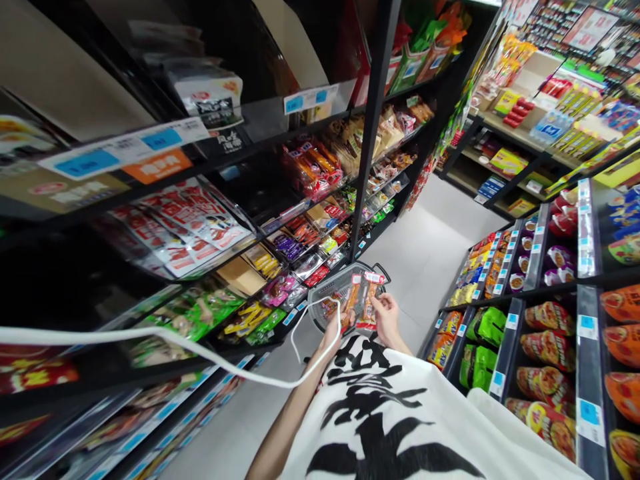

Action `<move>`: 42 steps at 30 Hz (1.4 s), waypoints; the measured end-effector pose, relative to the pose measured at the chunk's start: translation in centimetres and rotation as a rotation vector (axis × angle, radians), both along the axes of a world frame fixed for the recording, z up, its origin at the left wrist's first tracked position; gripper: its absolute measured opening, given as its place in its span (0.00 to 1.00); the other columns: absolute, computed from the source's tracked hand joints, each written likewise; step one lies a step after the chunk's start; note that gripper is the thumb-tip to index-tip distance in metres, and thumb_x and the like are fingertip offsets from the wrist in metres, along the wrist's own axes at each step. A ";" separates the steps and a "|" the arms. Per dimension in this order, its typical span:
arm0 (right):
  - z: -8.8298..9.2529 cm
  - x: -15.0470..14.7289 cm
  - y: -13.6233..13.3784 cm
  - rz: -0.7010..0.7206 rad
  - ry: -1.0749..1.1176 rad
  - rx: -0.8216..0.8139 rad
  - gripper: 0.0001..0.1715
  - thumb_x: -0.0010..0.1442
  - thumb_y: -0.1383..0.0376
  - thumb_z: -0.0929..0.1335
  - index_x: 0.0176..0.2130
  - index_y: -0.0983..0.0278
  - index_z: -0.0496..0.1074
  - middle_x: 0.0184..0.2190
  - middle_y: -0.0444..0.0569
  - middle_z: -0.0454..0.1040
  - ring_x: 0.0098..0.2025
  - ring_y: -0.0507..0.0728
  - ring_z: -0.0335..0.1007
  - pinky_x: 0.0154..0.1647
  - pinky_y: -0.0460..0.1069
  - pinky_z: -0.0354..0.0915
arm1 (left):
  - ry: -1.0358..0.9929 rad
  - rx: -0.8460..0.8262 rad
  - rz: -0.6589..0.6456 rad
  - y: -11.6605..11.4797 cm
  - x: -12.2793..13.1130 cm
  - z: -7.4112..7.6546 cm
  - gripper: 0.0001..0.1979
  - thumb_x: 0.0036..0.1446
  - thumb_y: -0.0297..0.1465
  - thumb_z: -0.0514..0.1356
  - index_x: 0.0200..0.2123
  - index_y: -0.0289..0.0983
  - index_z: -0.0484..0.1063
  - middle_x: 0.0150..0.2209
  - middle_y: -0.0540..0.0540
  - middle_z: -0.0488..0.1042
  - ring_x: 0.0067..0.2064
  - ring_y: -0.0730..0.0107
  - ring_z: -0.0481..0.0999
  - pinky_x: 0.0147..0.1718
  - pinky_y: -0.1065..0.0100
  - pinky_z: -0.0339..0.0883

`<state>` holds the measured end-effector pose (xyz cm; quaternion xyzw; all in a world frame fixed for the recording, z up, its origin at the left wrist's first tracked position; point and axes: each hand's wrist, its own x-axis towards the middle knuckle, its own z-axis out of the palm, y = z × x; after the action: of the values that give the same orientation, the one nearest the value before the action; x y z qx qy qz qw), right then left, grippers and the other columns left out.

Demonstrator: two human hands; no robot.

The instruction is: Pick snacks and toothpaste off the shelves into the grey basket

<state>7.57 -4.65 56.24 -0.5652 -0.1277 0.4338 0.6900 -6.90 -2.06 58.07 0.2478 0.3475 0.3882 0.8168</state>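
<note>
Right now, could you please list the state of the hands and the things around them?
left hand: holding the left packet
right hand: holding the right packet
left packet: held; sealed or not, cannot tell
right packet: held, same doubt about the seal
basket: open-topped, other packets inside
white cable: slack, in a curve
right shelf: stocked

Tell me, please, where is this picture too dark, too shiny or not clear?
In the head view, pale glare lies on the floor; the left rack has deep shadow inside; lower-left labels look blurred; print on the packets is unreadable.
</note>
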 end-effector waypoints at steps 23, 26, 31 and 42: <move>0.7 0.5 -0.8 0.028 -0.046 0.004 0.22 0.45 0.61 0.80 0.37 0.62 0.71 0.38 0.46 0.75 0.39 0.55 0.72 0.45 0.52 0.69 | -0.441 -0.370 -0.182 -0.1 -1.3 0.6 0.22 0.57 0.34 0.53 0.49 0.25 0.73 0.22 0.50 0.58 0.23 0.70 0.56 0.26 0.69 0.55; 0.6 0.5 -0.9 0.026 -0.048 0.022 0.21 0.45 0.62 0.80 0.37 0.62 0.71 0.38 0.46 0.74 0.39 0.55 0.72 0.46 0.51 0.69 | -0.432 -0.370 -0.179 -0.1 -1.3 0.5 0.21 0.56 0.33 0.53 0.47 0.26 0.74 0.22 0.50 0.58 0.23 0.70 0.57 0.26 0.68 0.56; 0.5 0.5 -0.9 0.032 -0.084 0.019 0.20 0.47 0.61 0.79 0.37 0.62 0.72 0.39 0.46 0.74 0.39 0.55 0.72 0.46 0.51 0.68 | -0.432 -0.364 -0.201 -0.1 -1.2 0.6 0.20 0.56 0.33 0.52 0.44 0.27 0.75 0.21 0.49 0.58 0.23 0.70 0.57 0.25 0.69 0.56; 1.4 -0.5 -1.1 0.473 -0.117 0.055 0.26 0.53 0.55 0.76 0.51 0.58 0.76 0.48 0.48 0.78 0.50 0.61 0.74 0.56 0.56 0.68 | -0.321 -0.255 -0.135 -0.3 -0.3 1.3 0.19 0.55 0.33 0.53 0.43 0.27 0.75 0.23 0.46 0.63 0.26 0.68 0.61 0.29 0.67 0.59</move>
<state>7.05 -5.75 57.60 -0.5247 -0.3078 0.5461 0.5759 -7.23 -2.34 59.37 0.1003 0.2420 0.3201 0.9105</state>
